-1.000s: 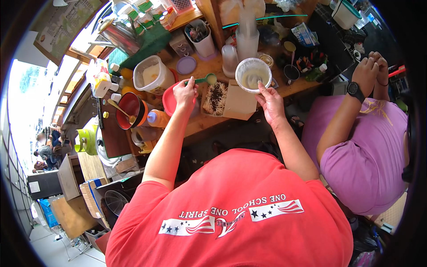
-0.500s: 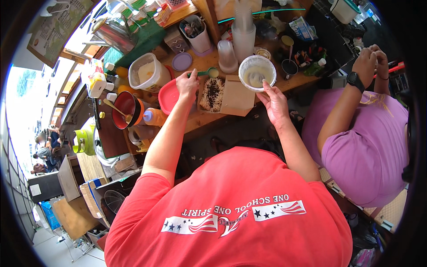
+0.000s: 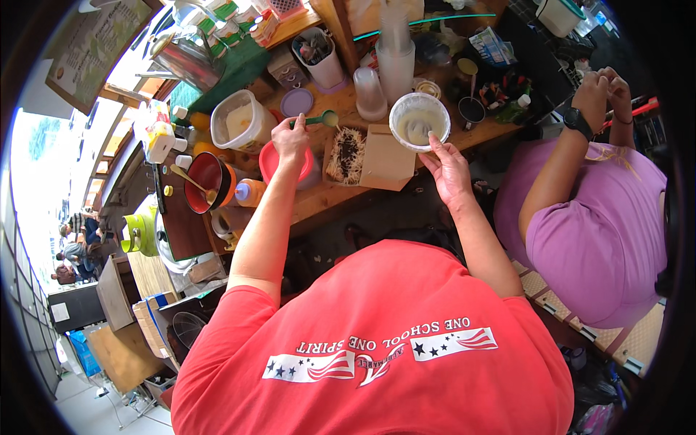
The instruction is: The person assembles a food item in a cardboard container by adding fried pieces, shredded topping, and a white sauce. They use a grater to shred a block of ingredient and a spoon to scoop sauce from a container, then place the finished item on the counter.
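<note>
My left hand (image 3: pixel 291 141) is closed on the handle of a green measuring spoon (image 3: pixel 328 118), whose bowl is above the far edge of an open cardboard box (image 3: pixel 387 158). Inside the box's left part lies a dark food (image 3: pixel 349 150) edged with pale shreds. My right hand (image 3: pixel 448 168) grips the near rim of a round white tub (image 3: pixel 395 136), thumb on top and fingers below. A pale creamy mixture (image 3: pixel 417 125) is in the tub, which is just beyond the box's raised flap. Partly behind my left forearm is a red-lidded container (image 3: pixel 270 161).
Around the wooden counter stand a square container of pale powder (image 3: pixel 238 118), a purple lid (image 3: pixel 296 102), stacked plastic cups (image 3: pixel 396 69), a bowl with a wooden spoon (image 3: pixel 196 181), a squeeze bottle (image 3: pixel 249 193) and a dark mug (image 3: pixel 472 111). A co-worker in purple (image 3: pixel 580 225) is at the right.
My left hand and the green spoon have shifted a little left. Pale content showed in the spoon's bowl before; now the bowl looks green. My right hand and the tub have hardly moved.
</note>
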Motion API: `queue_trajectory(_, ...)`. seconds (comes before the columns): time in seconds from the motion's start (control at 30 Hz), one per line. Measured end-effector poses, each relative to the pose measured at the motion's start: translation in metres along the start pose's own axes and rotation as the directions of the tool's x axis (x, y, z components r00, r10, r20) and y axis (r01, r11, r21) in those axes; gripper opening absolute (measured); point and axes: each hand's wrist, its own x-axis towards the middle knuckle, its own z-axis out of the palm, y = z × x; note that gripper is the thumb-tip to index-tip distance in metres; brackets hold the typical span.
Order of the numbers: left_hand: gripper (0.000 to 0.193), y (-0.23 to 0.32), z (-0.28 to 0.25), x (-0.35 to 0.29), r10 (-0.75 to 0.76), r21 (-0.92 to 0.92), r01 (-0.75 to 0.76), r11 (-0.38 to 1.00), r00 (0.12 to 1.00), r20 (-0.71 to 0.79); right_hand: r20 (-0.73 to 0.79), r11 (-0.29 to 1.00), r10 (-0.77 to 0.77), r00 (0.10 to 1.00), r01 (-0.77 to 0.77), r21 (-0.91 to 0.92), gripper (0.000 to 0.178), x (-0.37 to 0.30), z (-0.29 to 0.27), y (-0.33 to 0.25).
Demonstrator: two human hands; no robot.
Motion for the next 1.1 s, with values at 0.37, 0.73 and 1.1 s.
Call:
queue_trajectory(0.37, 0.026, 0.001, 0.007, -0.019, 0.064, 0.097, -0.063, 0.993, 0.998, -0.001, 0.010, 1.000, 0.021, 1.000, -0.021, 0.000, 0.023, 0.001, -0.001, 0.000)
queue_trajectory(0.73, 0.023, 0.008, 0.005, -0.043, 0.229, 0.222, -0.226, 0.948, 0.973, 0.011, 0.011, 0.997, 0.053, 0.999, -0.054, 0.057, 0.017, 0.003, -0.002, 0.003)
queue_trajectory(1.1, 0.023, 0.024, -0.016, -0.059, 0.336, 0.349, -0.317, 0.882, 0.942, 0.006, 0.055, 0.996, 0.011, 0.998, -0.016, 0.091, 0.027, 0.007, -0.005, 0.006)
